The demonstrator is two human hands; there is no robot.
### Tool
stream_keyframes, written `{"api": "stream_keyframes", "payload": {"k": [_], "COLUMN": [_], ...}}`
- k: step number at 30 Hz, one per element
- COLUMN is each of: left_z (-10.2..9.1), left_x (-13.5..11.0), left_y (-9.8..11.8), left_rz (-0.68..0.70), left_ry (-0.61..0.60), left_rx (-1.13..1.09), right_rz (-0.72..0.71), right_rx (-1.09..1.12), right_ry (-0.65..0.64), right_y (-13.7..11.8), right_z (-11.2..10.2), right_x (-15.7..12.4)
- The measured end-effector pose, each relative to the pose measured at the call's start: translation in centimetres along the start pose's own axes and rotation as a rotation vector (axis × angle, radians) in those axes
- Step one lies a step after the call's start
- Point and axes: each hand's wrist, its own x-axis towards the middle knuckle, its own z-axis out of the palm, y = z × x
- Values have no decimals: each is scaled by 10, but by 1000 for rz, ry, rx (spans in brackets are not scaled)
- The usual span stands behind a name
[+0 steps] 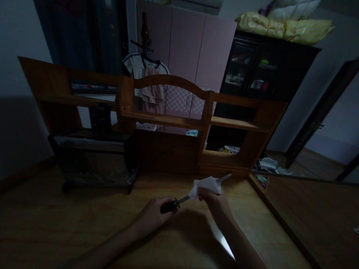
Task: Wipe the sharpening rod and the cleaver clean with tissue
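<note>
My left hand (153, 214) is closed round the dark handle of a long, thin metal tool (183, 199), which looks like a knife or a short sword with a small guard. A white tissue (207, 184) wraps the middle of its blade. My right hand (213, 198) pinches that tissue against the blade from below. The blade's far end pokes out beyond the tissue, tilted up to the right. Both hands are above the wooden surface, and the dim light hides fine detail of the tool.
A wooden shelf unit (165, 119) spans the back of the wooden surface (144, 248). At left stands a dark box-like object (95, 165) with clear plastic on it. A raised wooden edge (287, 227) runs along the right. Wardrobes (187, 47) and hanging clothes (149, 77) are behind.
</note>
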Motion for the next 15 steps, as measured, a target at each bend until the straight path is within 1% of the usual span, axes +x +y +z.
{"api": "stream_keyframes", "payload": {"k": [2,5,9,15], "left_z": [0,-1,-1,0], "left_x": [0,0,-1,0], "left_y": [0,1,1,-6], "left_rz": [-13,-9,-26,-24], "left_ry": [-2,-8,-8,-18], "left_rx": [-7,-14,9,22], "right_rz": [-13,-68,-122,-149], "right_rx": [80,186,355,496], "right_ry": [53,120,155,220], "right_y": [1,1,-4,-14], "right_z": [-3,-8,-17,-30], "right_x": [5,10,16,20]}}
